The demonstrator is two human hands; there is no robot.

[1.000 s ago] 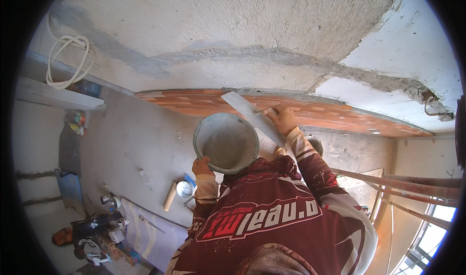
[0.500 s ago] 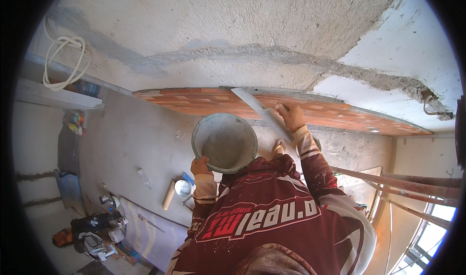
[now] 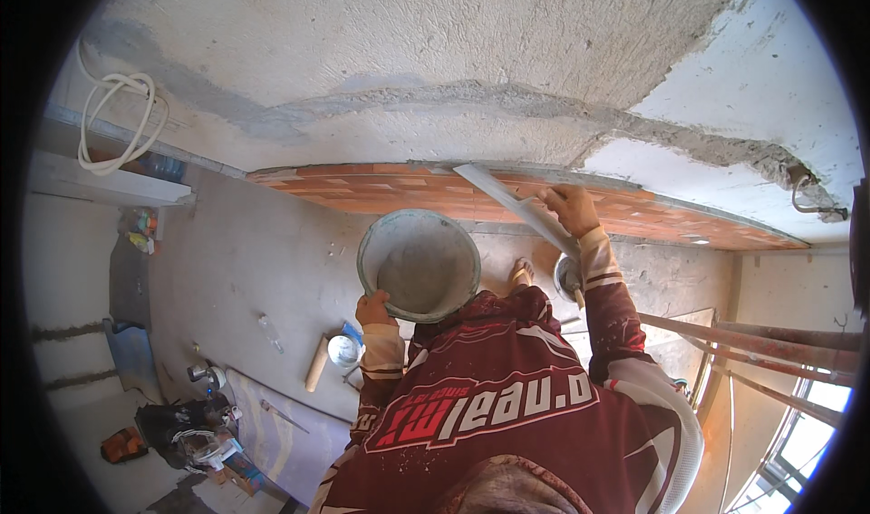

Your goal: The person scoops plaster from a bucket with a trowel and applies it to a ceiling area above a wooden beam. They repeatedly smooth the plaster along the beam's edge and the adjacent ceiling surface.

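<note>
My left hand (image 3: 372,308) grips the near-left rim of a round grey bucket (image 3: 420,265), held up in front of my chest. Inside it, greyish residue coats the wall and bottom. My right hand (image 3: 572,209) is closed around the handle of a long, flat plastering trowel (image 3: 507,197), whose handle is mostly hidden by the fingers. The blade slants from the upper left down toward my right wrist. Its far end lies near the top edge of the orange brick strip (image 3: 381,188) on the wall. Above that strip, a rough grey band (image 3: 471,92) crosses the pale plaster.
A coiled white hose (image 3: 122,124) hangs at the far left. Below on the floor stand a small white bucket (image 3: 343,351) and a second bucket (image 3: 568,274) near my foot. Tools and bags (image 3: 181,432) lie at the lower left. Reddish metal poles (image 3: 770,342) jut in from the right.
My right hand and the trowel have shifted to the right, uncovering the bucket near my foot. My left hand and the bucket it holds stay nearly still.
</note>
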